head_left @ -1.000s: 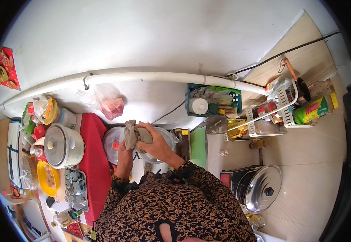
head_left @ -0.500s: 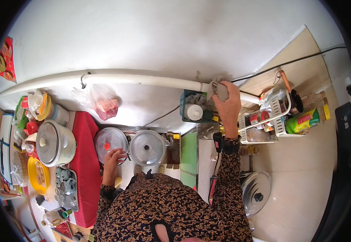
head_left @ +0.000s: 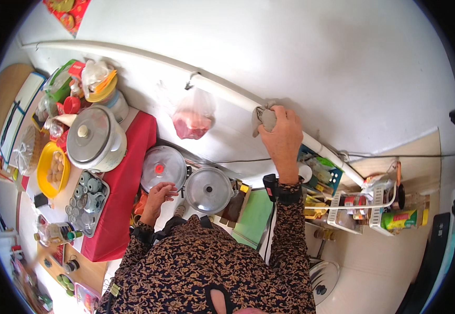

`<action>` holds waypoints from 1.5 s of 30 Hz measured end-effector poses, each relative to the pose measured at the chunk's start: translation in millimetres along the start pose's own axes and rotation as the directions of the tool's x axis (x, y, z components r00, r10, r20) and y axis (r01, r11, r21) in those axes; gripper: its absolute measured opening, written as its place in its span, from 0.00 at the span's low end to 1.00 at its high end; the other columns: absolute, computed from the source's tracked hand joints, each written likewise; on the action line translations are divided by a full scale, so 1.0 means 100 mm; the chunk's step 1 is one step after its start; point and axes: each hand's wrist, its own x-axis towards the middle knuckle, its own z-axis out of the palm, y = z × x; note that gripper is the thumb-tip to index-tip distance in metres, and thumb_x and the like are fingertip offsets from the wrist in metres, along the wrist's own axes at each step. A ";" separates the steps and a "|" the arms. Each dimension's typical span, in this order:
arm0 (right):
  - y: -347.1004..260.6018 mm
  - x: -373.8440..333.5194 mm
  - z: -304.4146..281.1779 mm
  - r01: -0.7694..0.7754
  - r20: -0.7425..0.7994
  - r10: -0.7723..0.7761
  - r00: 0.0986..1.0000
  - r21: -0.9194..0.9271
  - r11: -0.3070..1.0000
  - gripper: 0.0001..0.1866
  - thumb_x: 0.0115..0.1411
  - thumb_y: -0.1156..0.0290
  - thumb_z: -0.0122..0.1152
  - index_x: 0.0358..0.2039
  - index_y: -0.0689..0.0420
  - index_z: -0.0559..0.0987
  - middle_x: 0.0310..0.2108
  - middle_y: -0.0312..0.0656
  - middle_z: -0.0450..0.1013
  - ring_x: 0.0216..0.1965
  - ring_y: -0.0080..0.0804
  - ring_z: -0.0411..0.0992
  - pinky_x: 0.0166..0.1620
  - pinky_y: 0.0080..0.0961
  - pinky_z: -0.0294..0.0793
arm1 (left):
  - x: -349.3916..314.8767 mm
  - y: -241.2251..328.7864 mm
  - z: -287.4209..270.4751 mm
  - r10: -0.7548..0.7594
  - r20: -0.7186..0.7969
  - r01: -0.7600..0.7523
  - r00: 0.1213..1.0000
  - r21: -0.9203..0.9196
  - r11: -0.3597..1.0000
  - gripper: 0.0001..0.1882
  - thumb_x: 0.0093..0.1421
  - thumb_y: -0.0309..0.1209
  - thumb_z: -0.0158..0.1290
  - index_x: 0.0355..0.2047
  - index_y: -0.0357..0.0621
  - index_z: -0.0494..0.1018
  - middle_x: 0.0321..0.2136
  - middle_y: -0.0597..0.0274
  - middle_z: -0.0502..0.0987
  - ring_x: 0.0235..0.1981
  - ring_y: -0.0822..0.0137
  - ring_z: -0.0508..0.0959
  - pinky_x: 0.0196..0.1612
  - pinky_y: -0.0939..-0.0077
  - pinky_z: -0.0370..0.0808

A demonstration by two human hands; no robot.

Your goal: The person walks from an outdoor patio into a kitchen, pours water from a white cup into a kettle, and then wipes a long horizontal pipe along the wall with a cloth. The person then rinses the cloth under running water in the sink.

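Grip of my right hand (head_left: 284,140): fingers bent closed about a crumpled grey-brown cloth (head_left: 264,123), held up at the white pipe (head_left: 225,90). My left hand (head_left: 158,201) is half-open, apparently empty, near the red-knobbed pot lid (head_left: 170,158). Likely faults: a hard sideways push on the pipe could jar the black tie (head_left: 190,79) and swing or drop the clear plastic bag (head_left: 193,116); slack fingers could lose the cloth; a straying wrist could knock the teal basket (head_left: 337,178)
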 end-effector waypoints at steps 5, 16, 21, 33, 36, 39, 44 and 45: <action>-0.66 0.24 0.41 0.125 -0.020 -0.125 0.992 0.001 0.992 0.24 0.43 0.68 0.73 0.43 0.52 0.77 0.38 0.44 0.72 0.43 0.48 0.71 0.45 0.41 0.73 | -0.10 -0.07 -0.40 -0.006 -0.078 0.002 0.997 -0.049 0.999 0.16 0.67 0.34 0.51 0.48 0.35 0.74 0.40 0.54 0.81 0.37 0.66 0.83 0.36 0.80 0.76; -1.36 0.65 1.03 0.322 -0.080 -0.317 0.945 0.055 0.945 0.16 0.49 0.68 0.65 0.40 0.56 0.77 0.37 0.49 0.72 0.41 0.50 0.71 0.43 0.46 0.70 | -0.15 -0.18 -1.06 -0.005 -0.149 -0.011 0.989 -0.105 0.994 0.15 0.67 0.33 0.51 0.47 0.34 0.74 0.37 0.53 0.81 0.35 0.65 0.83 0.33 0.81 0.77; -0.86 0.45 0.66 0.290 -0.049 -0.286 0.957 0.213 0.933 0.17 0.49 0.64 0.68 0.38 0.55 0.78 0.35 0.45 0.72 0.42 0.46 0.72 0.44 0.42 0.70 | -0.07 -0.22 -1.12 -0.084 -0.090 0.077 0.992 -0.072 0.994 0.15 0.67 0.33 0.51 0.49 0.34 0.73 0.37 0.53 0.81 0.35 0.64 0.83 0.31 0.81 0.77; 1.18 -0.51 -0.54 -0.142 -0.077 0.136 0.988 -0.070 0.987 0.17 0.45 0.66 0.69 0.38 0.51 0.79 0.35 0.44 0.76 0.40 0.49 0.75 0.42 0.41 0.76 | -0.38 -0.19 -0.88 -0.044 -0.103 0.049 0.994 0.051 0.997 0.16 0.66 0.36 0.51 0.48 0.37 0.74 0.37 0.58 0.81 0.36 0.66 0.82 0.33 0.81 0.76; 1.81 -0.78 -0.81 -0.336 -0.143 0.314 0.939 -0.180 0.924 0.17 0.48 0.61 0.70 0.38 0.51 0.79 0.35 0.45 0.76 0.41 0.50 0.76 0.43 0.41 0.77 | -0.47 -0.34 -0.70 -0.070 -0.050 0.076 0.996 0.132 0.988 0.16 0.66 0.37 0.51 0.47 0.39 0.75 0.37 0.59 0.81 0.37 0.66 0.82 0.33 0.80 0.75; 2.35 -1.04 -1.04 -0.579 -0.419 0.451 0.788 -0.256 0.774 0.20 0.48 0.58 0.72 0.40 0.52 0.78 0.34 0.48 0.76 0.41 0.50 0.76 0.43 0.43 0.78 | -0.58 -0.43 -0.62 -0.081 -0.113 0.094 0.990 0.112 0.989 0.16 0.66 0.34 0.52 0.48 0.35 0.74 0.36 0.56 0.81 0.34 0.66 0.82 0.30 0.81 0.77; 2.90 -1.24 -1.14 -0.710 -0.485 0.549 0.681 -0.252 0.658 0.23 0.46 0.61 0.72 0.42 0.55 0.78 0.40 0.50 0.75 0.43 0.52 0.75 0.44 0.45 0.78 | -0.76 -0.52 -0.58 -0.096 -0.122 0.109 0.988 0.111 0.988 0.16 0.66 0.35 0.51 0.47 0.35 0.74 0.36 0.56 0.81 0.33 0.67 0.82 0.31 0.80 0.78; 2.92 -1.25 -1.10 -0.710 -0.484 0.550 0.680 -0.250 0.658 0.23 0.45 0.62 0.72 0.42 0.55 0.78 0.41 0.50 0.75 0.44 0.53 0.75 0.44 0.45 0.78 | -0.77 -0.55 -0.57 -0.092 -0.128 0.106 0.987 0.101 0.989 0.15 0.66 0.35 0.51 0.47 0.35 0.74 0.35 0.56 0.81 0.33 0.67 0.82 0.31 0.79 0.78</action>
